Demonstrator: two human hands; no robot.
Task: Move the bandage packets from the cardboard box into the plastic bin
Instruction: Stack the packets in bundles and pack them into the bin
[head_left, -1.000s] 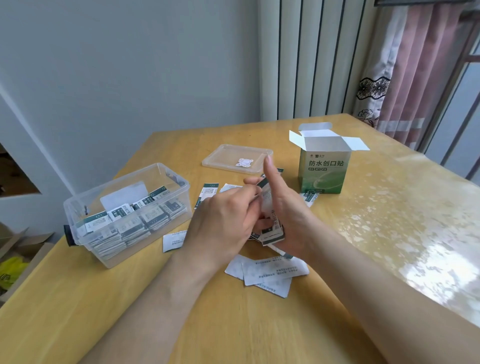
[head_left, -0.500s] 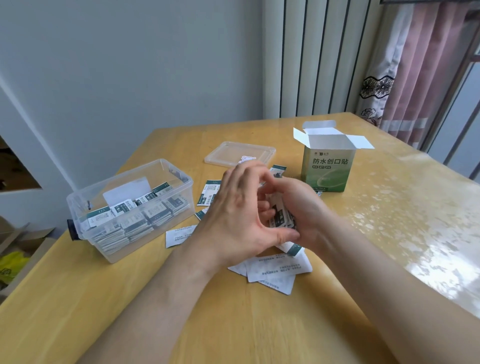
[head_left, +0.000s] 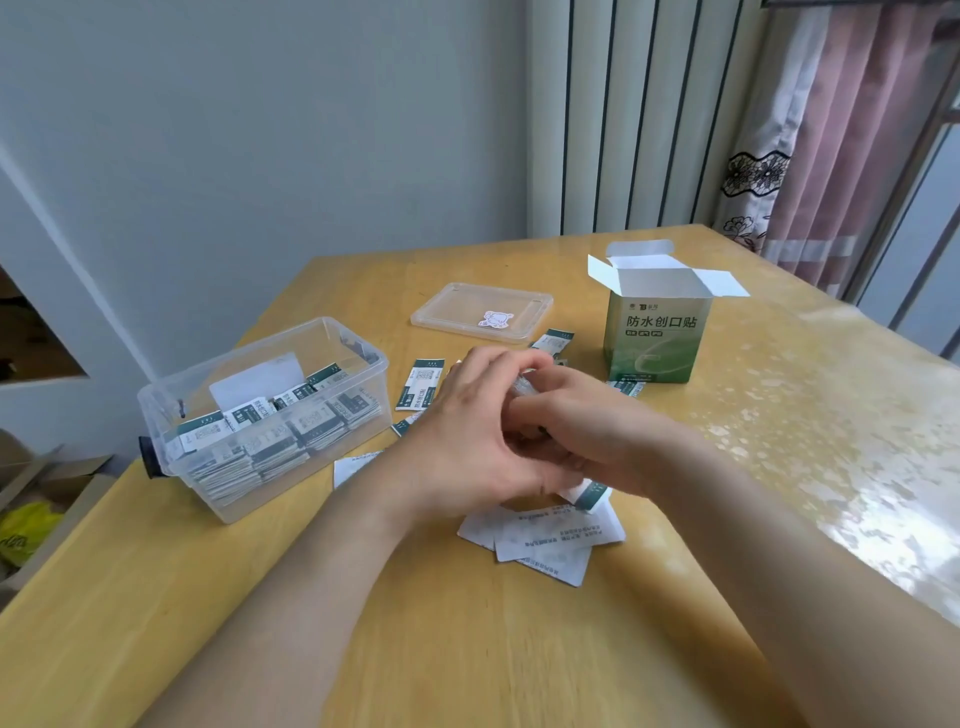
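My grip is two-handed: left hand (head_left: 467, 447) and right hand (head_left: 587, 431) curl round a small bundle of bandage packets (head_left: 592, 493), held just right of the plastic bin (head_left: 228, 359). The bin already holds rows of them. Left to do, I judge: this bundle, the loose packets (head_left: 545, 540) on the counter (head_left: 519, 649) right of the bin, and whatever remains in the open cardboard box (head_left: 657, 338) farther right; I cannot see inside.

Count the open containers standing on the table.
2. The clear plastic bin stands at the left, part filled with packets; the cardboard box stands at the far right, flaps open. The lid lies flat between them. Nothing seems hidden.
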